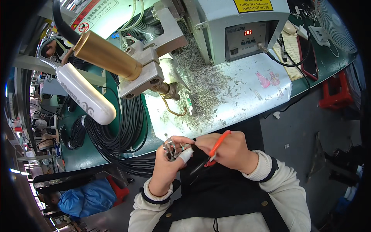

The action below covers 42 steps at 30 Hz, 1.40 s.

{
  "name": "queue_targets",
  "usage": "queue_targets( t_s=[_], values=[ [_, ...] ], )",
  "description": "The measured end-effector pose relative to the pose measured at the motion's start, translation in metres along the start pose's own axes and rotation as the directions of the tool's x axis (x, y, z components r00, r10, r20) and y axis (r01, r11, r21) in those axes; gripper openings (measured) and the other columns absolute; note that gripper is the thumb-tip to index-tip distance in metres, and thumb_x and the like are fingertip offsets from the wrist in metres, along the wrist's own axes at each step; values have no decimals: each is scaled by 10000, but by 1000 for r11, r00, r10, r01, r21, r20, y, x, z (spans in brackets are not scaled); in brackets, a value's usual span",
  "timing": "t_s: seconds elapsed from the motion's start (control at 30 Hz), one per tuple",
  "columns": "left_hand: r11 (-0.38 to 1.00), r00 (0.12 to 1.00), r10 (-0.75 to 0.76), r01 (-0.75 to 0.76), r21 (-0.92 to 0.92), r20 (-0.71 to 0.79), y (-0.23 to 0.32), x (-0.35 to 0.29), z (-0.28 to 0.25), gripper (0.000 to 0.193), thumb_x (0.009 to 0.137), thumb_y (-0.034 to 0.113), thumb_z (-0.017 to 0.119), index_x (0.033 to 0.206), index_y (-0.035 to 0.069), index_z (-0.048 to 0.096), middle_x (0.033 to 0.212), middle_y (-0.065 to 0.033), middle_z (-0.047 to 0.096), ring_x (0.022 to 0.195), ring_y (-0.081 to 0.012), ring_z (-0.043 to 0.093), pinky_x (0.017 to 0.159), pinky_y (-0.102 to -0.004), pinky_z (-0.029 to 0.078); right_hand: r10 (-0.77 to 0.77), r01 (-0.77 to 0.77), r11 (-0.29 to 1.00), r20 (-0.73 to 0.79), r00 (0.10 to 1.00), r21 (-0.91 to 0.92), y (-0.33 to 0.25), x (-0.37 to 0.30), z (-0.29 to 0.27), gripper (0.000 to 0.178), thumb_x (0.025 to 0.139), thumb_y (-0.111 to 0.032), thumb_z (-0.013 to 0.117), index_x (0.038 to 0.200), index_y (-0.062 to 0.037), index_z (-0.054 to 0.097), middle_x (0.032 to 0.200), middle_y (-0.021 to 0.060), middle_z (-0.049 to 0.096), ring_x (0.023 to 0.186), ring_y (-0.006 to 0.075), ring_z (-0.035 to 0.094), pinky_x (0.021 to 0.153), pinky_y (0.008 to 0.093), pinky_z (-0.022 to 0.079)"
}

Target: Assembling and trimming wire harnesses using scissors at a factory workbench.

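Note:
In front of my apron, my left hand (164,166) is closed around several small shiny metal connector pieces (170,149) with bits of coloured wire among them. White tape (186,155) wraps its thumb. Close beside it on the right, my right hand (230,152) is wrapped around an orange-handled hand tool (220,143), which looks like pliers or cutters. The tool's jaws are not visible. Both hands nearly meet at the fingertips, and a thin dark line, perhaps a cable, hangs below the right one.
A soldering fixture with a brass-coloured cylinder (108,56) and white lamp (87,94) overhangs the bench. Small metal pins (208,89) cover the white sheet before a control box (247,38). Black cable coils (116,131) lie left. A fan (336,25) stands far right; a blue-clad person (87,197) sits lower left.

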State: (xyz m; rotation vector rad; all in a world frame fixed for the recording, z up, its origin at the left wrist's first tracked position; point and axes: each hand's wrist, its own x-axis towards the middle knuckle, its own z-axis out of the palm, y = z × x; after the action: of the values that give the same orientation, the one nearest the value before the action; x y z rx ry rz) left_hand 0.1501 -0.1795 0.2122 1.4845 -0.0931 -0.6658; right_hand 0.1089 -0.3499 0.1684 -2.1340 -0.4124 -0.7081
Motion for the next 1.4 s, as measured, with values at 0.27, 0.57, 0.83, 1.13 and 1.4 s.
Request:
queue_targets(
  t_s=[0.27, 0.57, 0.83, 1.13, 1.4],
  values=[
    [994, 996, -16, 26, 102, -90, 1, 2, 9, 160, 708, -49, 610, 858, -21, 562, 787, -45, 590, 689, -66, 549, 632, -179, 432, 189, -192, 974, 32, 981, 118, -7, -5, 0, 186, 646, 5, 615, 813, -60, 566, 764, 38, 607, 580, 164, 584, 485, 228, 446],
    [1000, 986, -30, 30, -8, -164, -5, -1, 20, 121, 736, -26, 595, 849, 4, 566, 696, 2, 546, 562, -29, 452, 511, -160, 353, 503, -499, 754, 114, 857, 427, -18, 3, -3, 124, 735, 39, 581, 835, -11, 527, 831, 80, 616, 666, 86, 588, 510, 210, 439],
    [988, 993, -78, 65, -142, -90, -2, -3, 13, 117, 741, -11, 601, 852, 8, 568, 724, -8, 562, 600, -32, 463, 540, -152, 348, 391, -340, 827, -22, 920, 447, -11, -8, 1, 178, 716, -95, 663, 754, -12, 511, 744, 88, 609, 549, 114, 579, 468, 230, 429],
    [992, 961, 123, -125, 8, -246, 3, -7, 26, 95, 732, -35, 601, 815, 2, 574, 778, -45, 599, 634, -56, 510, 579, -167, 379, 472, -501, 864, 264, 841, 53, -22, -7, -7, 357, 651, -335, 713, 709, -44, 515, 482, 48, 504, 428, 225, 537, 410, 282, 421],
    [974, 959, 154, -107, 200, -236, 11, 6, 18, 61, 743, -12, 555, 801, 2, 543, 664, 1, 505, 495, -33, 395, 429, -168, 287, 478, -533, 845, 381, 791, 47, -15, -11, 0, 273, 712, -231, 680, 678, -23, 505, 504, 87, 516, 442, 256, 534, 410, 293, 421]
  ],
)
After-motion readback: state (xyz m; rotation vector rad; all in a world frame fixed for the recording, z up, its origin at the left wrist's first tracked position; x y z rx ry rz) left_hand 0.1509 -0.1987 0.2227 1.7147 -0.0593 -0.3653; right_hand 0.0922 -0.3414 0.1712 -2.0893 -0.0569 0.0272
